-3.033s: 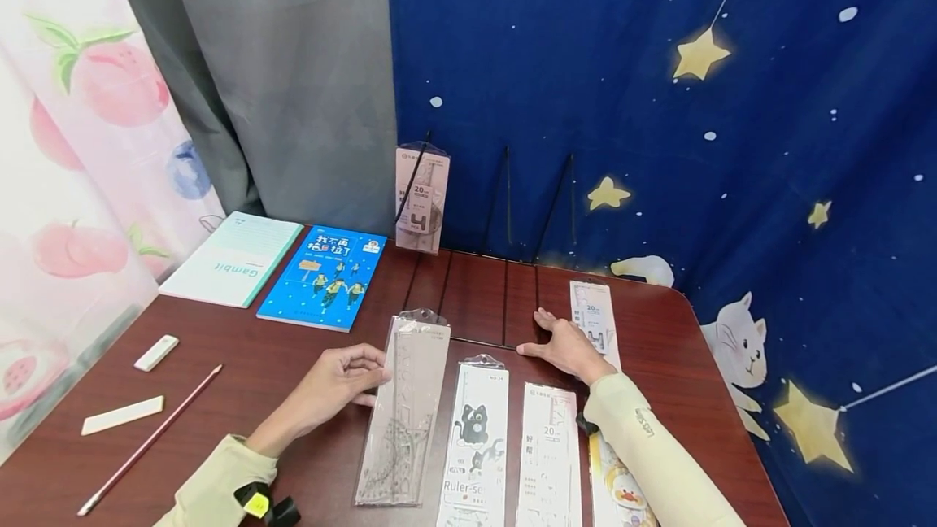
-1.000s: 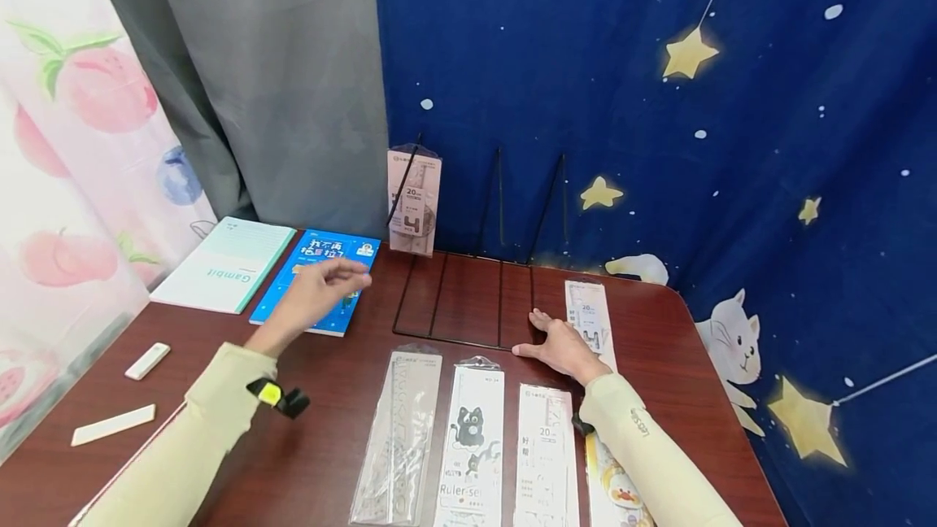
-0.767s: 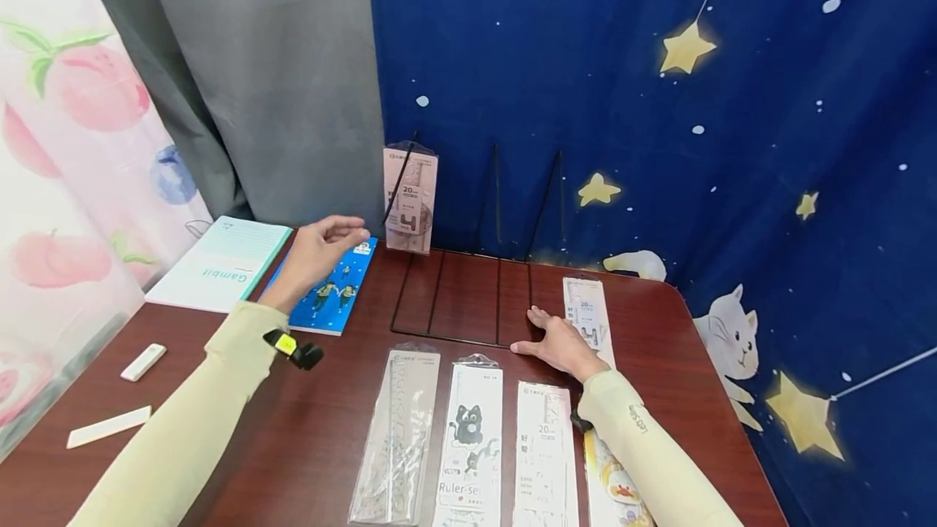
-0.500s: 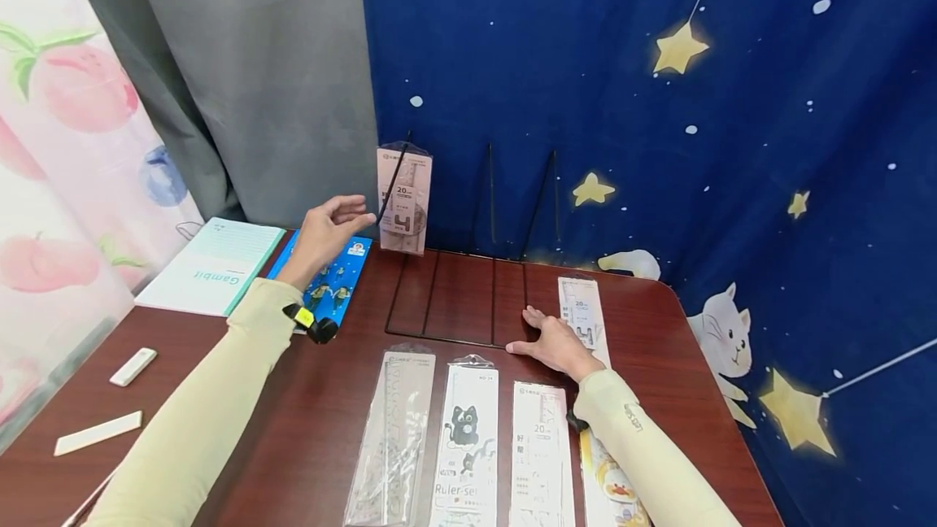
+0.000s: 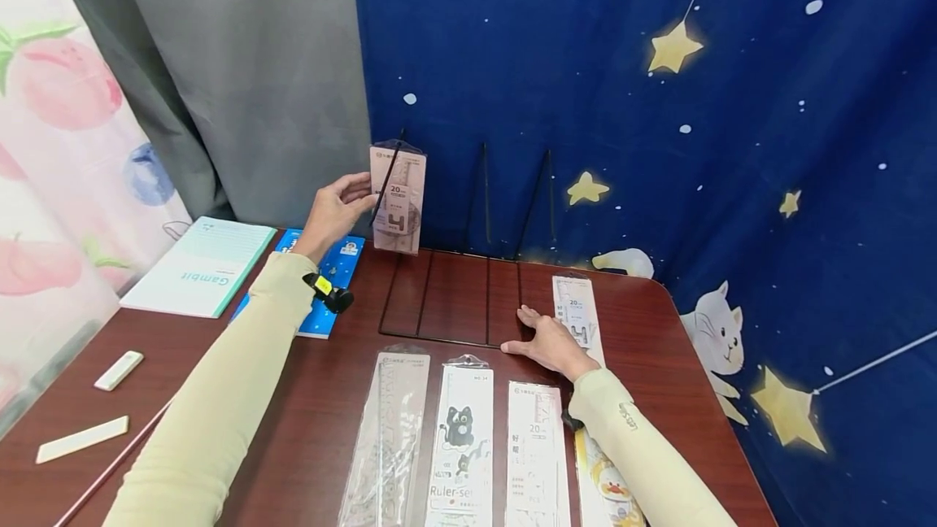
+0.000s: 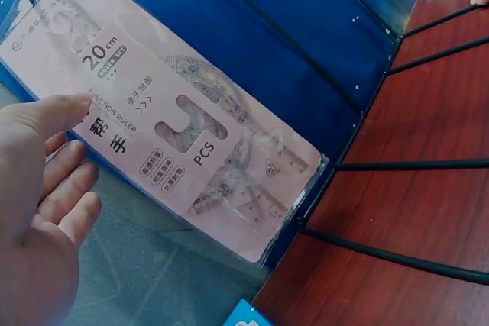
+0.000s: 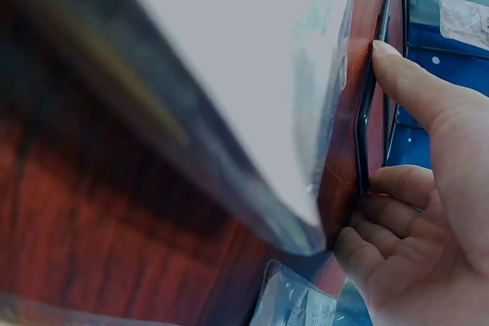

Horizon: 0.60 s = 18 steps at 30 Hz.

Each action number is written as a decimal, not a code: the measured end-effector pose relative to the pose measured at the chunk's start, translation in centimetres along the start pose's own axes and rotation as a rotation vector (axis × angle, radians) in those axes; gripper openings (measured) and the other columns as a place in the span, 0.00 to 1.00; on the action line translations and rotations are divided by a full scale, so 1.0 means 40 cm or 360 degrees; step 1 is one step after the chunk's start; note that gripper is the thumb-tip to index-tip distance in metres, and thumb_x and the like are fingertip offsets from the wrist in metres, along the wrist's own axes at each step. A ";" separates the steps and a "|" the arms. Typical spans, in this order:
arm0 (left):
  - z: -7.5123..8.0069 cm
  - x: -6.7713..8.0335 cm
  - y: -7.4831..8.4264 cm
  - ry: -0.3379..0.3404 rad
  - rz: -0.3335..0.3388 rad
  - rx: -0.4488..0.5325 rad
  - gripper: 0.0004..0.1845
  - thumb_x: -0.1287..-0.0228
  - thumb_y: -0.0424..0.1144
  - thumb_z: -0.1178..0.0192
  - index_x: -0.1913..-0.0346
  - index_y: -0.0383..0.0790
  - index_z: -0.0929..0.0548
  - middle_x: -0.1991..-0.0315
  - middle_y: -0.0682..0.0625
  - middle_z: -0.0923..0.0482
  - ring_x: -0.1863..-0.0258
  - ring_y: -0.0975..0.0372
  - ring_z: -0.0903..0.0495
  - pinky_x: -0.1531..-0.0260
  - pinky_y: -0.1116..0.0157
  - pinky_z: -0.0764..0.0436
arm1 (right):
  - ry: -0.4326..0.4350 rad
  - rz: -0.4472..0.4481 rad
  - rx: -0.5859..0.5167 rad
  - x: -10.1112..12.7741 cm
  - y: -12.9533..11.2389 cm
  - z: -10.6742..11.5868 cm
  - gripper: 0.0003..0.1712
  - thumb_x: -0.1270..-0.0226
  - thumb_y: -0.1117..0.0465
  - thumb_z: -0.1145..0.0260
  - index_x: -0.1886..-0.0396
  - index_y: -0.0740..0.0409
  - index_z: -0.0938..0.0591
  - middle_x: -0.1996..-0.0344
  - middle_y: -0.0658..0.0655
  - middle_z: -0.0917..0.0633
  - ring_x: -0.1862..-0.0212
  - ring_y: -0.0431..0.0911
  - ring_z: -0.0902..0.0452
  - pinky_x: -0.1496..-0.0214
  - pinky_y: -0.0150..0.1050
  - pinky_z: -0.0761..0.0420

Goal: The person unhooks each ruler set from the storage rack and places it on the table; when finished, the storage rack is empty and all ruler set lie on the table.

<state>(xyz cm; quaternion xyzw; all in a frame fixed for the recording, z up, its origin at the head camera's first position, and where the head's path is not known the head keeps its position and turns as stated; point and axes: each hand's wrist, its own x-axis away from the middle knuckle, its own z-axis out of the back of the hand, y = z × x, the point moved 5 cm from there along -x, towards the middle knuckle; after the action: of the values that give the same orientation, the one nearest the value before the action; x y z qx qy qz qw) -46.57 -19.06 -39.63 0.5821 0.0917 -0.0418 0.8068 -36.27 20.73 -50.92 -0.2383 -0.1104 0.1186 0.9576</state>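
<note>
A pink ruler set pack hangs from the left hook of a black wire rack. My left hand is at the pack's left edge. In the left wrist view, the thumb of the left hand overlaps the edge of the pack, while the loosely bent fingers lie beside it. My right hand rests at the rack's front right corner, thumb and fingers spread; the right wrist view shows this hand against the black wire. Two more hooks of the rack rise bare against the curtain.
On the table lie a clear-fronted ruler pack, a cat ruler pack, a white ruler pack and a duck-print pack partly under my right sleeve. Another pack lies behind my right hand. Left are notebooks, an eraser and a pencil.
My left hand has left the clear-fronted ruler pack, which now lies flat, and has moved up to the hanging pink pack. My right hand keeps its place at the rack.
</note>
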 end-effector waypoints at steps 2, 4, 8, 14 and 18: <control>-0.007 -0.006 0.005 -0.0004 -0.0008 0.0013 0.28 0.25 0.44 0.37 0.26 0.43 0.27 0.30 0.40 0.24 0.29 0.52 0.24 0.32 0.54 0.24 | -0.0004 -0.0009 -0.0002 0.001 0.002 0.000 0.52 0.38 0.39 0.24 0.22 0.59 0.33 0.19 0.59 0.37 0.18 0.56 0.43 0.22 0.55 0.35; -0.014 -0.011 0.011 0.0017 -0.0027 0.0004 0.26 0.25 0.41 0.38 0.28 0.40 0.24 0.31 0.39 0.23 0.31 0.50 0.23 0.33 0.54 0.23 | -0.0006 -0.0018 -0.0006 0.001 0.003 0.000 0.52 0.38 0.39 0.24 0.21 0.59 0.33 0.19 0.58 0.37 0.18 0.56 0.43 0.22 0.55 0.35; -0.026 -0.017 0.017 0.0091 -0.0064 -0.0058 0.19 0.25 0.40 0.38 0.37 0.35 0.19 0.38 0.36 0.18 0.35 0.48 0.19 0.35 0.53 0.21 | -0.0001 -0.0028 -0.0022 0.002 0.004 0.000 0.52 0.38 0.40 0.24 0.22 0.59 0.32 0.19 0.58 0.37 0.18 0.56 0.44 0.22 0.56 0.35; -0.027 -0.008 0.020 0.0123 -0.0081 -0.0119 0.16 0.24 0.41 0.38 0.42 0.34 0.16 0.43 0.35 0.15 0.40 0.47 0.16 0.38 0.51 0.20 | -0.0005 -0.0025 -0.0040 0.002 0.001 -0.001 0.52 0.38 0.40 0.24 0.22 0.59 0.32 0.19 0.58 0.37 0.18 0.56 0.44 0.22 0.56 0.35; -0.020 0.000 0.018 0.0096 -0.0082 -0.0110 0.16 0.24 0.42 0.39 0.41 0.36 0.16 0.43 0.36 0.14 0.41 0.48 0.15 0.39 0.51 0.19 | 0.0000 -0.0029 -0.0038 0.000 0.001 0.000 0.52 0.39 0.40 0.24 0.22 0.59 0.32 0.19 0.58 0.37 0.18 0.56 0.43 0.22 0.56 0.35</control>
<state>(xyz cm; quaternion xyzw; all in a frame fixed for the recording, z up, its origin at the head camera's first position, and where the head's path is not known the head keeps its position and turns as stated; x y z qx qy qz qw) -46.52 -18.07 -39.18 0.5523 0.1322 -0.0418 0.8220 -36.27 20.75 -50.91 -0.2485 -0.1141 0.1086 0.9557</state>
